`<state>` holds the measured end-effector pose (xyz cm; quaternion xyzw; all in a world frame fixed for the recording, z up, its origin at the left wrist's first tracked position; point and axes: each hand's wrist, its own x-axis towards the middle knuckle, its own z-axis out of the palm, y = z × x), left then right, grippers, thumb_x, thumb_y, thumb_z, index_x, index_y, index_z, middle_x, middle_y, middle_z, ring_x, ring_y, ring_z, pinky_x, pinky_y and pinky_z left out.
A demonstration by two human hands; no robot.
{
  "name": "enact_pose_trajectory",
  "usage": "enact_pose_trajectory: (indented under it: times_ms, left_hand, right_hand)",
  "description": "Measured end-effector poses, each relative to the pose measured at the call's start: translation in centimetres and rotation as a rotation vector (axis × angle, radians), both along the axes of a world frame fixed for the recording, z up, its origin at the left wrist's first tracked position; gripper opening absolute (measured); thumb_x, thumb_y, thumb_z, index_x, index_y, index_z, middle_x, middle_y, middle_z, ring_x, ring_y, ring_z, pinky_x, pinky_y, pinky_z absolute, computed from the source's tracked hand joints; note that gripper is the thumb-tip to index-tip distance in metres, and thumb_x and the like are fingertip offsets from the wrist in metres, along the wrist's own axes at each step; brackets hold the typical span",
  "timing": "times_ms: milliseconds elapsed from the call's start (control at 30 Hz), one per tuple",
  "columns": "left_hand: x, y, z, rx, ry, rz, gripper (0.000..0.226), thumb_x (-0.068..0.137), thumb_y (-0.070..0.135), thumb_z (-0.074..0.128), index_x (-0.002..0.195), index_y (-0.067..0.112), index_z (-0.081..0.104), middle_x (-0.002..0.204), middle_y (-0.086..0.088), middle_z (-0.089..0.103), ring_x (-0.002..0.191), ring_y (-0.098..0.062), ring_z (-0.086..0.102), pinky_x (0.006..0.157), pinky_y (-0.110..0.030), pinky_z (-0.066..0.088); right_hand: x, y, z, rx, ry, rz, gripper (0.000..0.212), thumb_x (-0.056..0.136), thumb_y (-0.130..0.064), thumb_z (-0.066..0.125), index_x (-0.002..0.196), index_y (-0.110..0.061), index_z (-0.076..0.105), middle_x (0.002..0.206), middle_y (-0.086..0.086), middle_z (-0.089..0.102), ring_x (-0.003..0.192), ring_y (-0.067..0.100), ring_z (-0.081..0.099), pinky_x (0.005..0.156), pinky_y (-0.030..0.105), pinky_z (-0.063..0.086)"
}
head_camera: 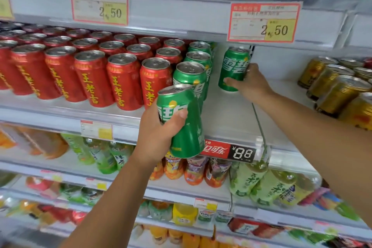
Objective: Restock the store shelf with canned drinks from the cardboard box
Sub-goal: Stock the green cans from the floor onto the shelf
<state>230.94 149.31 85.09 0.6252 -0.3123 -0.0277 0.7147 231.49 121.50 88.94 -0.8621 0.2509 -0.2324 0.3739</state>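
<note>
the white metal shelf [227, 115] has a flat, smooth painted deck. standing on it is my landmark, the green row [190, 75], a single file of green cans running front to back. left of the green row sits a big block of red cans [90, 78], glossy printed cylinders with dull silver lids and pull tabs. well to the right of it stands a cluster of gold cans [340, 94] with ribbed sides. a thin wire divider [257, 121] runs front to back some way right of the green row, and bare deck lies between the two.

the upright green can [234, 68] stands on that bare deck, right of the green row and close against the divider. the right hand [251, 84] is wrapped round its lower half, thumb across the front, fingers behind. in front of the green row and lower, off the shelf, the left hand [157, 135] grips the tilted green can [181, 123] round the middle, thumb pressed on the label. there may be a second can tucked behind it; i cannot tell.

i judge these cans full: heavy for their size, rigid under pressure, with slick walls. a dropped one would dent. the mid-body is the place to hold, thumb opposite fingers, not the rim. the cardboard box is out of sight.
</note>
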Motion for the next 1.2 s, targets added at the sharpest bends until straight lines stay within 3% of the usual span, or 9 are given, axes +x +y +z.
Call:
enact_pose_trajectory:
  times_ms: [167, 400, 700, 833, 900, 967, 1033, 1100, 1200]
  left_hand:
    - [0.3, -0.1, 0.0, 0.005, 0.021, 0.002, 0.064, 0.074, 0.051, 0.064, 0.116, 0.004, 0.062, 0.105, -0.018, 0.071, 0.099, -0.036, 0.068, 0.086, -0.061, 0.053]
    - [0.3, -0.2, -0.1, 0.001, 0.016, -0.011, 0.073, 0.071, 0.067, 0.068, 0.115, 0.009, 0.063, 0.105, -0.015, 0.072, 0.099, -0.034, 0.069, 0.085, -0.06, 0.054]
    - [-0.1, 0.2, 0.6, 0.025, 0.06, -0.015, 0.06, 0.072, 0.052, 0.063, 0.114, 0.01, 0.063, 0.105, -0.012, 0.072, 0.099, -0.029, 0.069, 0.088, -0.055, 0.055]
    - [-0.7, 0.7, 1.3, 0.066, 0.082, -0.049, 0.064, 0.069, 0.052, 0.066, 0.118, 0.012, 0.062, 0.107, -0.007, 0.073, 0.099, -0.023, 0.07, 0.085, -0.041, 0.058]
    - [-1.2, 1.0, 1.7, 0.061, 0.111, -0.085, 0.064, 0.067, 0.049, 0.069, 0.121, 0.016, 0.061, 0.108, -0.002, 0.073, 0.1, -0.018, 0.07, 0.081, -0.03, 0.057]
    - [-1.7, 1.3, 2.2, 0.059, 0.113, -0.125, 0.059, 0.07, 0.044, 0.073, 0.122, 0.02, 0.062, 0.11, 0.001, 0.073, 0.103, -0.016, 0.069, 0.083, -0.028, 0.057]
    - [-2.6, 1.1, 2.9, 0.068, 0.084, -0.152, 0.052, 0.072, 0.037, 0.076, 0.121, 0.023, 0.063, 0.111, 0.002, 0.073, 0.104, -0.016, 0.069, 0.087, -0.033, 0.057]
    - [-3.6, 0.4, 3.5, 0.081, 0.051, -0.145, 0.051, 0.069, 0.035, 0.08, 0.118, 0.026, 0.064, 0.108, 0.003, 0.073, 0.102, -0.015, 0.069, 0.089, -0.039, 0.057]
    - [-4.9, -0.9, 4.1, 0.12, -0.019, -0.087, 0.054, 0.063, 0.043, 0.083, 0.114, 0.031, 0.066, 0.105, 0.009, 0.073, 0.1, -0.009, 0.069, 0.091, -0.042, 0.056]
  right_hand:
    - [2.3, -0.8, -0.5, 0.057, -0.059, -0.008, 0.077, 0.082, -0.039, 0.073, 0.142, -0.014, 0.031, 0.139, 0.007, 0.053, 0.124, 0.025, 0.053, 0.105, 0.037, 0.042]
    - [4.2, -1.0, 0.0, 0.018, -0.011, -0.048, 0.074, 0.084, -0.042, 0.071, 0.141, -0.016, 0.032, 0.139, 0.007, 0.054, 0.124, 0.027, 0.052, 0.103, 0.036, 0.043]
    - [0.7, 2.4, 1.7, 0.103, 0.118, 0.006, 0.066, 0.089, -0.04, 0.065, 0.141, -0.008, 0.038, 0.136, 0.012, 0.052, 0.122, 0.027, 0.051, 0.09, 0.028, 0.038]
    - [-6.2, 6.1, 1.7, -0.059, -0.099, 0.148, 0.036, 0.091, -0.023, 0.062, 0.127, -0.019, 0.059, 0.123, -0.003, 0.064, 0.112, 0.011, 0.059, 0.095, 0.024, 0.044]
    - [-10.0, 8.5, 1.4, -0.029, -0.183, 0.226, 0.029, 0.09, -0.019, 0.062, 0.118, -0.029, 0.063, 0.115, -0.016, 0.065, 0.108, -0.002, 0.06, 0.101, 0.024, 0.045]
    - [-13.3, 11.1, 1.2, 0.037, -0.145, 0.335, 0.039, 0.086, -0.03, 0.065, 0.122, -0.039, 0.056, 0.117, -0.022, 0.063, 0.11, -0.007, 0.056, 0.1, 0.023, 0.044]
    - [-15.0, 13.2, 1.2, 0.046, -0.058, 0.427, 0.063, 0.078, -0.045, 0.069, 0.135, -0.045, 0.042, 0.123, -0.026, 0.058, 0.116, -0.009, 0.051, 0.099, 0.02, 0.041]
    - [-15.1, 14.3, 1.0, 0.07, -0.044, 0.453, 0.077, 0.073, -0.044, 0.077, 0.139, -0.045, 0.036, 0.123, -0.028, 0.057, 0.115, -0.011, 0.052, 0.095, 0.015, 0.043]
    - [-14.7, 14.9, 0.9, 0.071, -0.133, 0.366, 0.07, 0.068, -0.033, 0.085, 0.126, -0.04, 0.046, 0.113, -0.029, 0.062, 0.102, -0.01, 0.059, 0.083, 0.01, 0.048]
